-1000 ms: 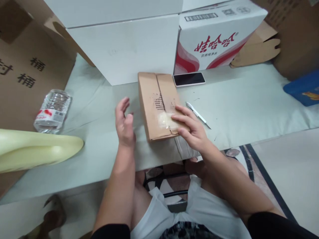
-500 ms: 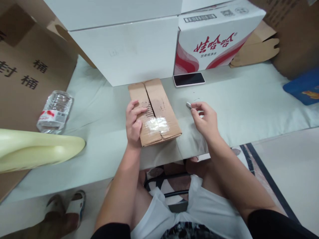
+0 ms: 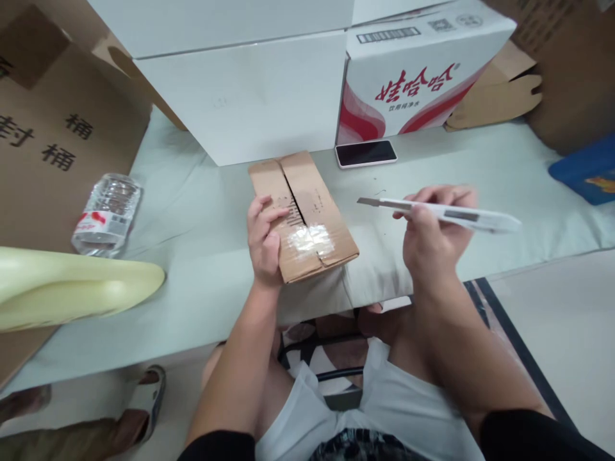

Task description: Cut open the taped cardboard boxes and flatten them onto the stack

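A small brown cardboard box [image 3: 331, 214] lies on the cloth-covered table, its two top flaps meeting at a narrow dark gap. Clear tape crosses the end of the seam closest to me. My left hand [image 3: 265, 240] grips the box's left side, fingers resting over the top. To the right of the box, my right hand [image 3: 435, 230] holds a white utility knife [image 3: 461, 216] above the table. The knife's blade is out and points left towards the box, apart from it.
A phone [image 3: 366, 153] lies behind the box, before a large white carton [image 3: 269, 102] and a red-and-white carton [image 3: 408, 89]. At left are a water bottle [image 3: 108, 214] and a pale yellow object [image 3: 81, 288]. A blue object [image 3: 583, 169] stands far right. Another person's foot [image 3: 144, 410] shows below.
My right hand has moved right and turned, bringing the knife's whole length into view. The box has shifted slightly right with my left hand on it. The other person's feet have moved.
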A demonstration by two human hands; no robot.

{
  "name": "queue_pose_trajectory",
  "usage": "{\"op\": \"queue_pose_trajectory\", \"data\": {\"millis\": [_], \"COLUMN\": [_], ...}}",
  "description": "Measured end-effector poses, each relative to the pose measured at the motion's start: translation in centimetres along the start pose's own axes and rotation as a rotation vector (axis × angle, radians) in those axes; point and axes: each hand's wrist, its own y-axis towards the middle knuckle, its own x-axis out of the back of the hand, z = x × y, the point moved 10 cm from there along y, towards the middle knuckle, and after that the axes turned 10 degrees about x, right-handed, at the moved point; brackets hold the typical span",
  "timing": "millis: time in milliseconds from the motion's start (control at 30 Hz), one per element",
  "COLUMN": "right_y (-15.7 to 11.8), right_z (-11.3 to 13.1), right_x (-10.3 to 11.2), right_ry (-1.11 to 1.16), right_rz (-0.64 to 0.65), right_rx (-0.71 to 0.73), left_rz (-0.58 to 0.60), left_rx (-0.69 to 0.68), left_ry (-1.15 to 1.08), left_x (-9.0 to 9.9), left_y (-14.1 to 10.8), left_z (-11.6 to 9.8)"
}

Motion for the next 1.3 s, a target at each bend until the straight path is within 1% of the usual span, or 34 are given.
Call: {"op": "queue_pose_trajectory", "data": {"millis": [67, 133, 200, 267, 400, 533, 733, 900, 1033, 1133, 1233, 1300], "right_y": [-0.1, -0.6, -1.3, -1.8, -2.1, -2.2, -2.4, -2.6, -2.7, -2.7, -2.5, -2.5], "right_z": [3.5, 6.4, 8.2, 9.0, 9.3, 9.0, 9.4, 9.2, 8.8, 8.4, 8.3, 8.3], "right_x": [-0.6, -1.8, -3.0, -3.9, -5.0, -5.8, -6.4, -7.0, -7.4, -6.9, -6.1, -6.0], "right_ry": [0.054, -0.022, -0.1, -0.124, -0.132, -0.158, -0.178, -0.137, -0.117, -0.076, -0.035, -0.037], "right_rz": [0.033, 0.14, 0.259, 0.347, 0.425, 0.504, 0.553, 0.56, 0.56, 0.508, 0.445, 0.441], "right_rx": [0.138, 0.234, 0.28, 0.289, 0.3, 0.266, 0.286, 0.299, 0.282, 0.243, 0.22, 0.215], "left_rz": [-0.024, -0.034, -0.036, -0.039, -0.038, -0.042, -0.041, -0.031, -0.034, -0.046, -0.039, -0.037], "left_rx": [-0.014, -0.017, -0.013, -0.009, 0.005, 0.005, -0.004, -0.006, -0.02, -0.036, -0.017, -0.008], "left_ry": [0.025, 0.051, 0.067, 0.081, 0.101, 0.07, 0.07, 0.059, 0.046, 0.041, 0.064, 0.07], "left_x": [-0.2, -0.4, -0.6, -0.6, -0.6, -0.6, -0.7, -0.7, -0.7, -0.6, -0.6, -0.6], "left_y": [-0.3, -0.5, -0.6, -0.7, -0.6, -0.6, -0.6, -0.6, -0.6, -0.6, -0.5, -0.5], "left_z": [-0.4, -0.7, -0.8, -0.9, -0.9, -1.1, -1.3, -1.3, -1.4, -1.5, -1.4, -1.3]}}
